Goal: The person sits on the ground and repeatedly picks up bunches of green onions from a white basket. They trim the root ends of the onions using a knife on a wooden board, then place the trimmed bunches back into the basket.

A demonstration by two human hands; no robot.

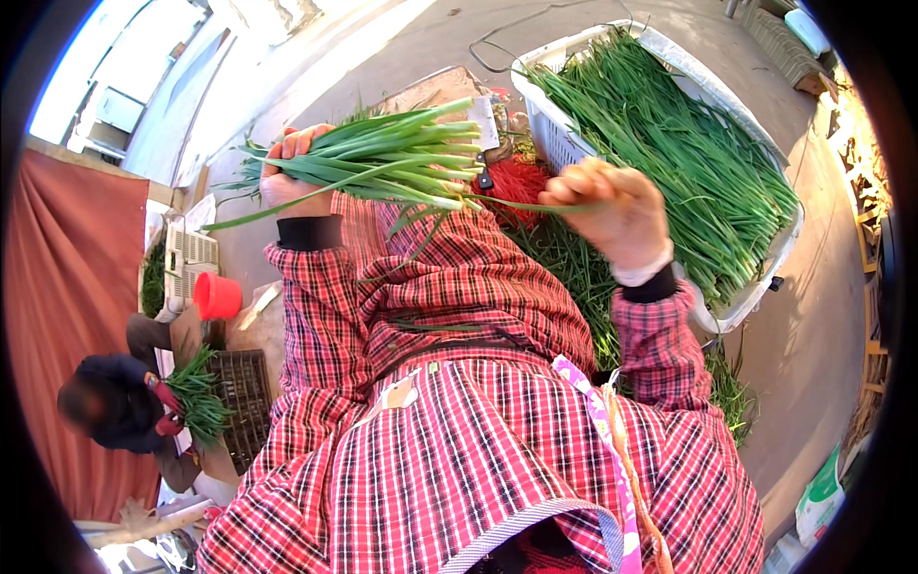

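My left hand (297, 165) is closed around a bunch of garlic chives (401, 161) above my lap. The pale cut stem ends point right, and the leaf tips hang past the fist on the left. One long strand (520, 206) runs from the stem ends to my right hand (617, 212), whose bent fingers close on it. That hand is blurred. Below and beside it, more chives (674, 143) fill a white plastic crate (549, 133), laid mostly in one direction. Loose green leaves (574, 269) lie between my lap and the crate.
A red tangle of strands (513, 186) sits beside a board (437, 90) in front of me. To the left, a co-worker in red gloves (168, 425) holds another green bunch (197, 394) by a dark crate (247, 391). A red bucket (216, 295) stands near them.
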